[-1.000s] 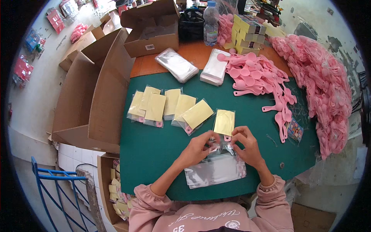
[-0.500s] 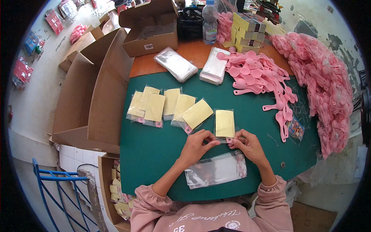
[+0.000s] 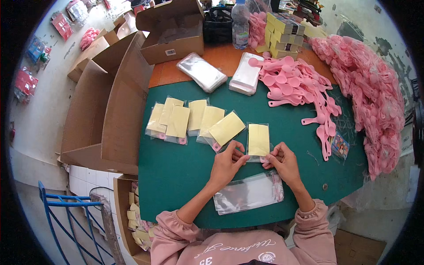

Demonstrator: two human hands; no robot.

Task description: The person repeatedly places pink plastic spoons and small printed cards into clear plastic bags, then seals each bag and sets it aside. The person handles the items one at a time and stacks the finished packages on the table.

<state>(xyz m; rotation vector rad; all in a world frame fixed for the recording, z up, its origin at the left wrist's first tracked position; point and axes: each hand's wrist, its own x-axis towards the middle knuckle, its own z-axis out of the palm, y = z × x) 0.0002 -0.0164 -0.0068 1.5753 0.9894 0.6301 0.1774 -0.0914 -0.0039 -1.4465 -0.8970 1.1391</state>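
Working just right of 6 yellow-carded packets (image 3: 178,125): setting the left hand (image 3: 225,164), thumb and fingertips close together (true pinch: cannot tell), at the lower-left corner of a 7th packet (image 3: 259,139); pinching its lower-right corner, beside a pink handle end (image 3: 263,159), with the right hand (image 3: 284,166). Now spanning the bottom edge, after handling crinkled film there 1 second earlier; probably leaving it flatter, with the rest extending beyond the fingertips.
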